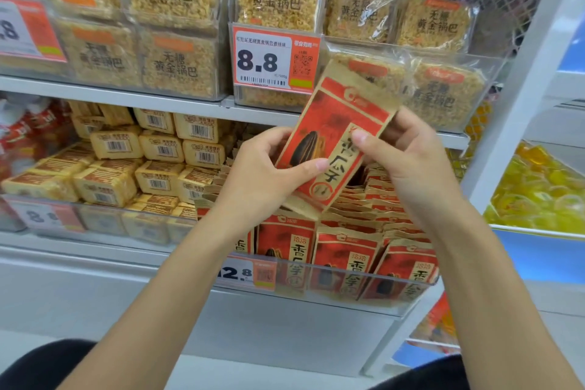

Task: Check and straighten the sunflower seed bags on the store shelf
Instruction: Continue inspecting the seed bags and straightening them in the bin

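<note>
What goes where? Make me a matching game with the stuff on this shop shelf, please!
Things:
1. tilted seed bag
2. 8.8 price tag
3. yellow sweets
4. front-row seed bags

Places:
a. far right side
b. held by the left hand and right hand
c. standing in the clear bin
d. front of the upper shelf

Pairs: 1-b, 2-d, 3-a, 4-c

Bare left hand (264, 169) and right hand (408, 161), black clothing (44, 364).

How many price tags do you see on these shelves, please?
4: cut-off tag upper left, 8.8 tag upper centre, blurred tag lower left, 12.8 tag lower centre. Others may be hidden.
</note>
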